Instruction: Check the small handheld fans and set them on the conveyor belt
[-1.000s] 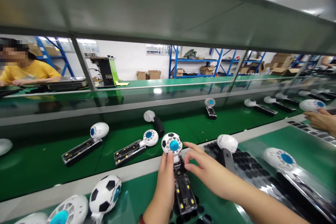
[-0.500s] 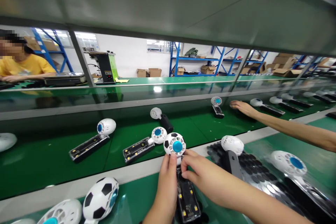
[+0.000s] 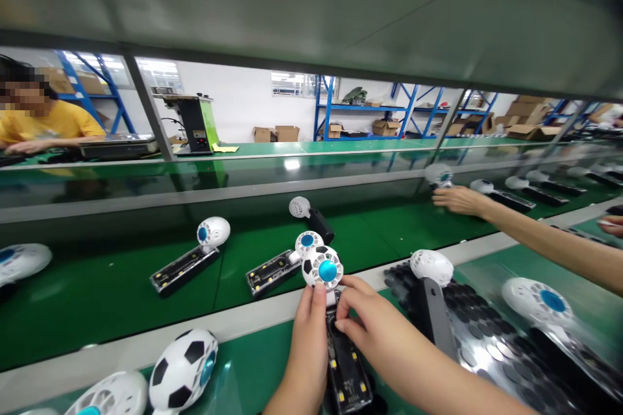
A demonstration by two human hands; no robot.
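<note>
A football-patterned fan head (image 3: 323, 268) with a blue centre tops a dark handle (image 3: 348, 369) showing yellow squares. My left hand (image 3: 311, 331) is closed on this fan below its head, thumb at the front. My right hand (image 3: 363, 314) is closed at the top of the handle, fingertips pinched; anything between them is hidden. Beside it on the right, a white fan head (image 3: 431, 267) with a grey handle lies by a sheet of black discs (image 3: 479, 324). Another football-patterned head (image 3: 183, 369) stands at the lower left.
Several fans, one of them (image 3: 182, 269), lie on the green conveyor (image 3: 111, 292). Another person's hand (image 3: 457, 200) holds a fan at the right, their arm crossing the belt edge. More fans lie at the lower right and lower left. A shelf (image 3: 292, 6) hangs overhead.
Fans on the conveyor have shifted to the right. The other person's hand has taken hold of a fan and raised it. My hands have hardly moved.
</note>
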